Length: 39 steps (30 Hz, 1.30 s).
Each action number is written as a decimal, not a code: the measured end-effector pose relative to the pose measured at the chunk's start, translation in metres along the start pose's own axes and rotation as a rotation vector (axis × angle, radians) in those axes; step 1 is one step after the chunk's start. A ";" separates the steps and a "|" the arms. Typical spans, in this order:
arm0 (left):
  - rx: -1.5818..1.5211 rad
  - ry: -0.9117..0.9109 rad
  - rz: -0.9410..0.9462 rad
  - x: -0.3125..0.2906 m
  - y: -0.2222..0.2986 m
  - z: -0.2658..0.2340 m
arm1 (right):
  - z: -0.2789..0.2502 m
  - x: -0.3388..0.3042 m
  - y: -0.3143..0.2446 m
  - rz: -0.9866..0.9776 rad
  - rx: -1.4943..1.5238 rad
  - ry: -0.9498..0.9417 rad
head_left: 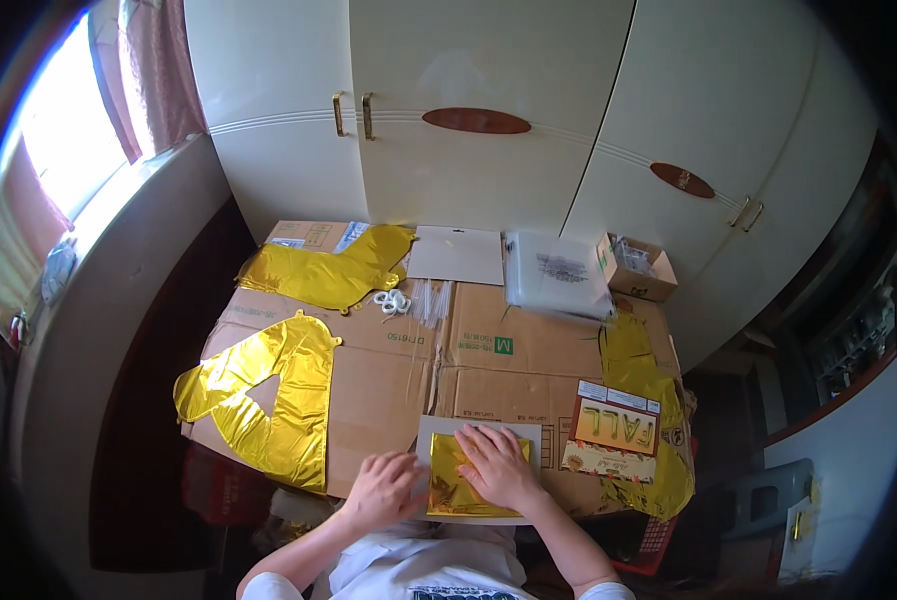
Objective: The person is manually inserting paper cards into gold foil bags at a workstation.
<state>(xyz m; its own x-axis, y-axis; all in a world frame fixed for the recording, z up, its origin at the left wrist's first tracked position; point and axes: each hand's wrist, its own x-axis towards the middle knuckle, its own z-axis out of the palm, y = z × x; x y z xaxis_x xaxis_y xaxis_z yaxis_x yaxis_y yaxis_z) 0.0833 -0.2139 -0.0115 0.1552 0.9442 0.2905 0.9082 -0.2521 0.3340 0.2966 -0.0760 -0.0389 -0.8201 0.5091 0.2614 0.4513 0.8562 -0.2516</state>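
My right hand (pixel 494 465) lies flat with fingers stretched on a folded gold foil balloon (pixel 454 495), pressing it onto a grey card (pixel 527 430) at the table's near edge. Beside the foil's left edge is my left hand (pixel 381 488), open, its fingers loosely bent and nothing visible in them. To the left a flat gold foil letter A balloon (pixel 304 370) is spread out. Another gold foil balloon (pixel 319 275) lies at the back left. On the right a printed package header card (pixel 614 430) partly covers more gold foil (pixel 679 485), which hangs over the table edge.
Flattened cardboard (pixel 384 390) covers the table. Toward the back are white ribbon rolls (pixel 392 301), clear straws (pixel 431 302), a pale card (pixel 457 255), a clear plastic package (pixel 557 275) and a small open box (pixel 637 265). Behind stand white cabinets (pixel 469 60).
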 end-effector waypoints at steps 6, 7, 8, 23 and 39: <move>0.106 -0.044 0.352 -0.033 0.015 0.016 | -0.019 0.011 0.013 0.012 0.080 -0.063; 0.109 -0.043 0.362 -0.034 0.015 0.018 | -0.020 0.014 0.016 0.037 0.110 -0.111; 0.115 -0.042 0.372 -0.034 0.015 0.022 | -0.022 0.017 0.019 0.060 0.141 -0.158; -0.179 0.015 -0.009 -0.021 0.023 0.030 | -0.061 0.066 0.056 0.200 0.715 -0.793; 0.387 0.065 -0.110 0.046 0.015 0.042 | -0.119 0.061 0.060 -0.318 0.047 0.312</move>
<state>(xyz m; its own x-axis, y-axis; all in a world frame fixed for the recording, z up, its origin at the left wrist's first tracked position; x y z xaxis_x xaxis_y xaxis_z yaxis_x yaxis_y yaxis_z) 0.1208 -0.1649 -0.0307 0.0359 0.9426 0.3319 0.9991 -0.0407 0.0076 0.3155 0.0172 0.0730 -0.7665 0.2300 0.5996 0.1716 0.9731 -0.1539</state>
